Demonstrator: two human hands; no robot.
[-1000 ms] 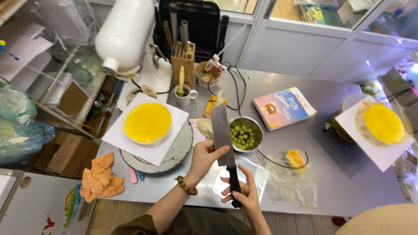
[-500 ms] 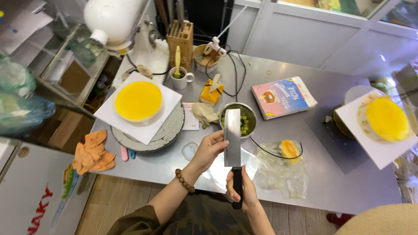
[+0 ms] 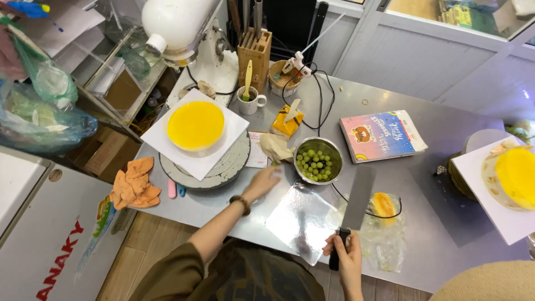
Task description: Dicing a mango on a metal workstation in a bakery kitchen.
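Left hand point(image 3: 265, 182) left cleaver point(image 3: 356, 200) | right hand point(image 3: 346, 252) grips handle | blade possibly tilted.

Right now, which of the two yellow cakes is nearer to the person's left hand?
The yellow cake on the turntable, beside the left hand; the other cake sits at the far right edge.

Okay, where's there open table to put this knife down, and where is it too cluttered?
Bare steel table lies between the book and the yellow cake on the right. A smaller strip runs behind the book, by the wall. The silver board is bare too. It is crowded around the bowl of green fruit, the mug and the knife block.
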